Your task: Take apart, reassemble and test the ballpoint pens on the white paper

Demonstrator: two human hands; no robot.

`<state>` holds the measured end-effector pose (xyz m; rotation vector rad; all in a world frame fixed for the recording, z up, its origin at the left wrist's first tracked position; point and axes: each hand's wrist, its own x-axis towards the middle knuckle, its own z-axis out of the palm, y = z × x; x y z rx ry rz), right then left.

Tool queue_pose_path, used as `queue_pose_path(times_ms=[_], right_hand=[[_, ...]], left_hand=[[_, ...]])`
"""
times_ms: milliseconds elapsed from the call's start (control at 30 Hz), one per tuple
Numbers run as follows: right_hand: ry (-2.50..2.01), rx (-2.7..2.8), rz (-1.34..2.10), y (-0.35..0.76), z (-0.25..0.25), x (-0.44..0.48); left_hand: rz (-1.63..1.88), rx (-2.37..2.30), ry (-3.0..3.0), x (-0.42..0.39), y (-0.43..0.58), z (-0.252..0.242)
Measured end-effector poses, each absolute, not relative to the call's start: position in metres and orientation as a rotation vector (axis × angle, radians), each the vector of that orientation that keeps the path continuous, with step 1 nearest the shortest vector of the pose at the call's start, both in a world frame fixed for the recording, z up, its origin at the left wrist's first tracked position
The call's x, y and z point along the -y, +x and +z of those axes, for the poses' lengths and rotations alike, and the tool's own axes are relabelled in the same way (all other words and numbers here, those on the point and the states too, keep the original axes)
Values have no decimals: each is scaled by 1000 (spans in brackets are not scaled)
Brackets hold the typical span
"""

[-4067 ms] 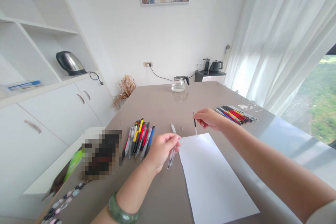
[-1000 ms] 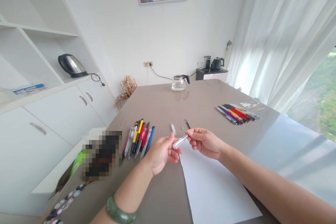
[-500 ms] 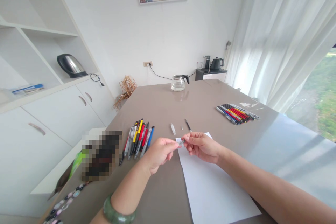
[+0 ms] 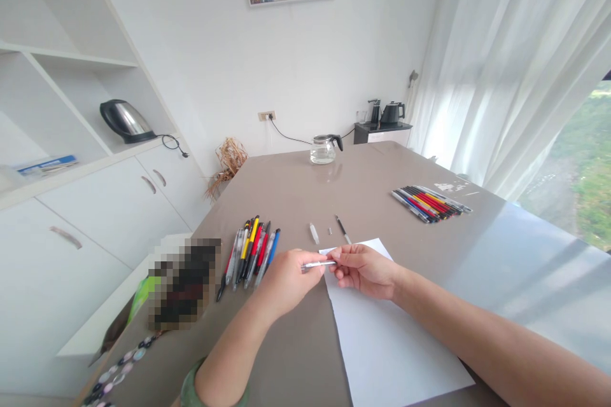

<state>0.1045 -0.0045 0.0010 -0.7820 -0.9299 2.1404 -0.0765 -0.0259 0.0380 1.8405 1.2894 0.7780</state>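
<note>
Between my two hands is a slim clear pen barrel (image 4: 317,264), lying nearly level above the top of a white sheet of paper (image 4: 386,331). The fingers of my left hand (image 4: 291,276) close on its left part, and my right hand (image 4: 360,267) pinches its right end. Just beyond the hands lie a whitish translucent grip piece (image 4: 314,233), a tiny metallic piece (image 4: 330,231) and a dark-tipped ink refill (image 4: 342,229). Left of my left hand is a loose pile of pens (image 4: 251,251) in several colours.
A neat row of pens (image 4: 429,205) lies on the right of the table, with white scraps (image 4: 451,187) behind it. A glass pot (image 4: 323,151) stands at the far edge. On the left are a blurred dark item (image 4: 186,283) and a bead string (image 4: 119,369).
My left hand has turned over, its back now more upward, and the pen barrel shows more of its length between the hands. My right hand stays nearly in place.
</note>
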Motion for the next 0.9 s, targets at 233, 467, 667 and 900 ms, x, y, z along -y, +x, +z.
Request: queue_pose_path(times_ms=[233,467,667,900], right_hand=[[-789,910,2141,104,0,5],[-787,907,2084,105,1,3],[-790,1000,2061,110,11,4],[-1006,1218,1793,113,14,1]], left_hand=[[925,-1409,1867,23,-76,32],[940,-1410,1831,19,-77,31],[817,-1384,1819,16,-84,22],[752,-1209,1558,20,-78,23]])
